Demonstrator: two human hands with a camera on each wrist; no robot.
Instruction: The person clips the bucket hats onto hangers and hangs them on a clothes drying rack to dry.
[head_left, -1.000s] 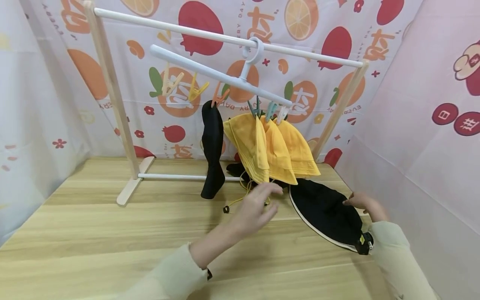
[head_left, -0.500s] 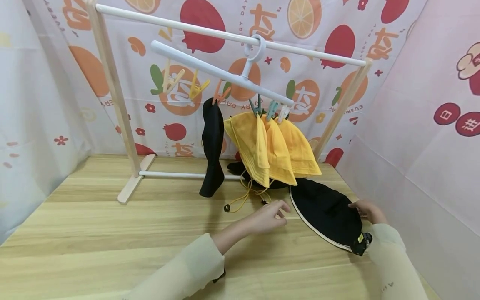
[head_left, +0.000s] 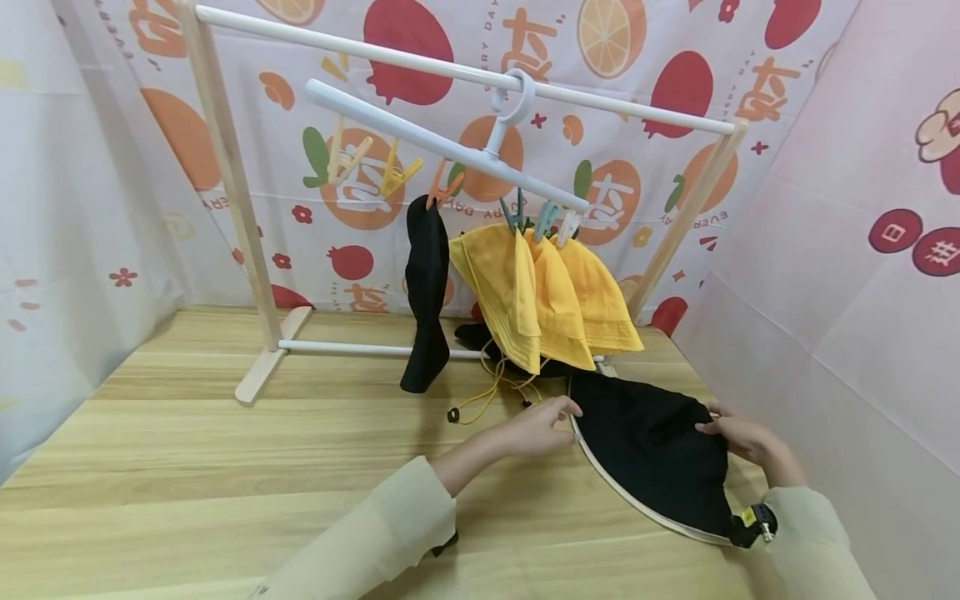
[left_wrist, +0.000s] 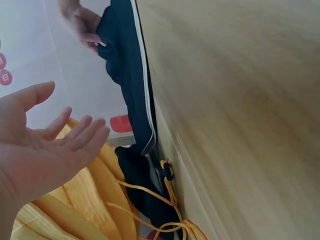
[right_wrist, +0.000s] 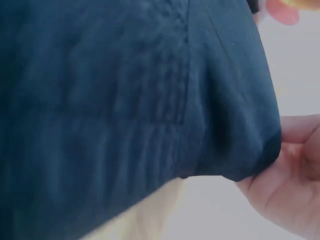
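Note:
My right hand [head_left: 750, 439] pinches the upper right part of a black cloth hat [head_left: 652, 450] with a pale edge; in the right wrist view the hat's stitched cloth [right_wrist: 125, 100] fills most of the picture. My left hand [head_left: 536, 429] is beside the hat's left edge, with fingers extended and loosely bent; the left wrist view shows its palm [left_wrist: 45, 150] holding nothing. Behind, a yellow bucket hat [head_left: 555, 292] hangs from several clothespins [head_left: 546, 221], its cord dangling toward the table. A black sock [head_left: 426, 292] hangs from an orange clothespin [head_left: 441, 187].
A drying rack with a white top bar [head_left: 337, 46] and wooden posts [head_left: 232, 183] stands at the back. A tilted white hanger [head_left: 420, 133] carries further yellowish clothespins [head_left: 393, 171] on its left. Another black cloth item [head_left: 476, 337] lies behind the yellow hat. Printed curtains surround the wooden table [head_left: 225, 483].
My left hand has dropped from near the yellow hat and moved right to the black hat's edge. The right hand has taken hold of the black hat, which has shifted toward me.

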